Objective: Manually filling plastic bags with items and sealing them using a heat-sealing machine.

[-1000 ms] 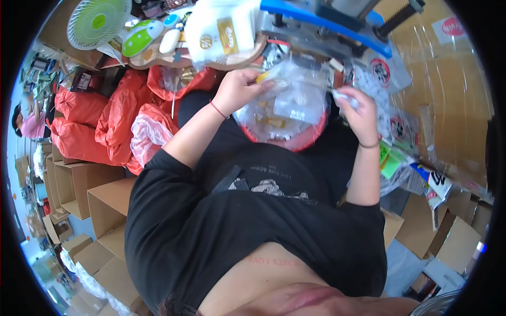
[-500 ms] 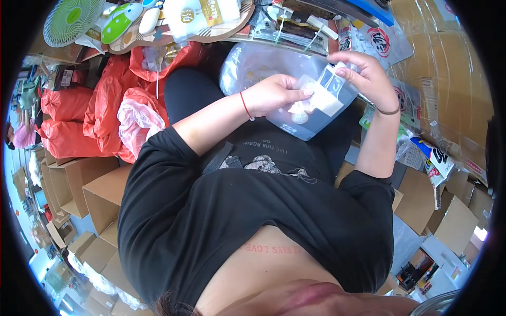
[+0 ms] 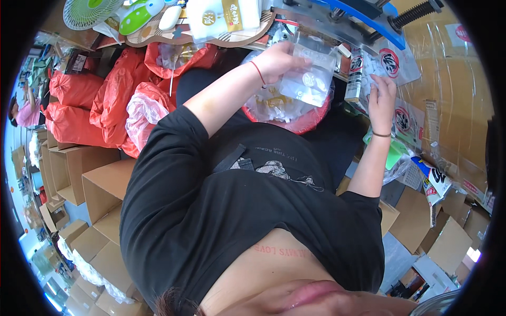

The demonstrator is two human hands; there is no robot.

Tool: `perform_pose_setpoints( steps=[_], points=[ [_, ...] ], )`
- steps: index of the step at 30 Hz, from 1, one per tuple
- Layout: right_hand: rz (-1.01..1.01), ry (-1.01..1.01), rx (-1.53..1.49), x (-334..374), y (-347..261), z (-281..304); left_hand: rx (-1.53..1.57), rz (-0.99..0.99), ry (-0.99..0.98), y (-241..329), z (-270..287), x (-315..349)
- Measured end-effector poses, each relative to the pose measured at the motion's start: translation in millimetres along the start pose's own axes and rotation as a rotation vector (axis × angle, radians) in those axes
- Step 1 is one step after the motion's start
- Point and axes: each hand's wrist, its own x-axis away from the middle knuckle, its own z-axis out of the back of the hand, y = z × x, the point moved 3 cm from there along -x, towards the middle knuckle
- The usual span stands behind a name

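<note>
Pinched in my left hand is a clear plastic bag with a small white print. It hangs above a container lined with red plastic, in which lie crumpled clear film and yellowish bits. To the right, my right hand is raised, fingers apart and slightly bent, with nothing seen in it. Its fingertips are close to a heap of small white pieces beside a patterned box; whether they touch is unclear.
A blue-framed metal press stands at the top right. On the table lie a stack of printed pouches, a white mouse-shaped object and a green fan. Red bags fill the left; a large carton bounds the right.
My left hand has lifted the clear bag up and away from my lap. My right hand has let go of it and moved right. The red-lined container shows more fully.
</note>
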Motion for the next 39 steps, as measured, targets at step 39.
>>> perform_pose_setpoints(
  steps=[39],
  points=[
    [0.055,-0.485,-0.683,-36.4,-70.0,7.1,0.353,0.278,-0.565,-26.4,-67.0,75.8]
  ],
)
